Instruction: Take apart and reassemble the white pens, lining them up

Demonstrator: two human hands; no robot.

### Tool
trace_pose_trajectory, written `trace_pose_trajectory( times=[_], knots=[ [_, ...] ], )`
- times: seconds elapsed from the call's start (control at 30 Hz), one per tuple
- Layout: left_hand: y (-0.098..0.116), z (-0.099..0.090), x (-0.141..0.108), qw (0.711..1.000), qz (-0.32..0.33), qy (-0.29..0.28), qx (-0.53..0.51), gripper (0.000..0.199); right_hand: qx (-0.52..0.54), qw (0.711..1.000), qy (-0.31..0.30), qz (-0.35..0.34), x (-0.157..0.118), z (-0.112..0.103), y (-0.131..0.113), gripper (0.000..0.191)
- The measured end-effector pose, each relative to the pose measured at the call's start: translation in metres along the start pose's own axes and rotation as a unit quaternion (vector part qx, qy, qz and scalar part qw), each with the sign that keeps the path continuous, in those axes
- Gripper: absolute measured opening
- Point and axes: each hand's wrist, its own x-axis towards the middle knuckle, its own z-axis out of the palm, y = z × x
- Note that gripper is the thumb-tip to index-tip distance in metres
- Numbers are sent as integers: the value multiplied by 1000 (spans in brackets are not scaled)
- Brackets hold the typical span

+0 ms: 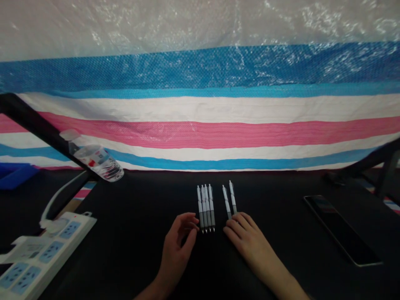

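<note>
Several white click pens (pixel 205 206) with grey grips lie side by side in a tight row on the black table (pixel 131 254), their tips toward me. My left hand (pixel 178 239) is just left of that row; its fingers are curved, with thumb and forefinger slightly apart and nothing between them. To the right of the row lie two more pens of the same kind, a left one (pixel 226 200) and a right one (pixel 232 195) a little farther from me. My right hand (pixel 245 235) has its fingers bent over their lower ends, hiding the tips.
A dark phone (pixel 342 231) lies on the right. On the left are a white power strip (pixel 67 246) with a plugged-in cable, a tilted clear plastic bottle (pixel 101 162) by a black bar (pixel 40 129), and a blue tray (pixel 18 175). A striped plastic sheet (pixel 200 135) hangs behind.
</note>
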Motion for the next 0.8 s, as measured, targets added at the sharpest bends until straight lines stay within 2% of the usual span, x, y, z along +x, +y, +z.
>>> trace_pose_trajectory(
  times=[0.1,0.23,0.3,0.4,0.47,0.57,0.63,0.7,0.73,0.8],
  knots=[
    [-2,-1,-2,1000,9,-2,11,23,27,999,5,-27,4,-11,-5,20],
    [-2,-2,-4,1000,14,-7,3,22,84,992,75,-58,5,-27,-7,26],
    [-2,-2,-5,1000,14,1,-8,23,127,984,119,-45,2,-32,-6,27],
    [-1,-2,-6,1000,10,5,-22,25,204,954,217,34,-6,-33,-7,26],
    [0,-1,-7,999,6,0,-36,27,272,910,293,110,-11,-30,-10,25],
    [-2,0,-9,998,-4,-20,-64,31,382,812,351,268,-15,-27,-16,16],
    [-5,1,-10,996,-13,-52,-77,37,463,739,331,360,-14,-24,-19,20],
    [-6,2,-10,992,-23,-96,-83,45,551,679,279,398,-11,-20,-22,30],
    [-6,2,-10,988,-31,-120,-87,46,589,655,250,402,-9,-18,-24,33],
    [-3,3,-11,982,-52,-157,-92,43,639,627,187,405,-7,-15,-28,37]
  ],
)
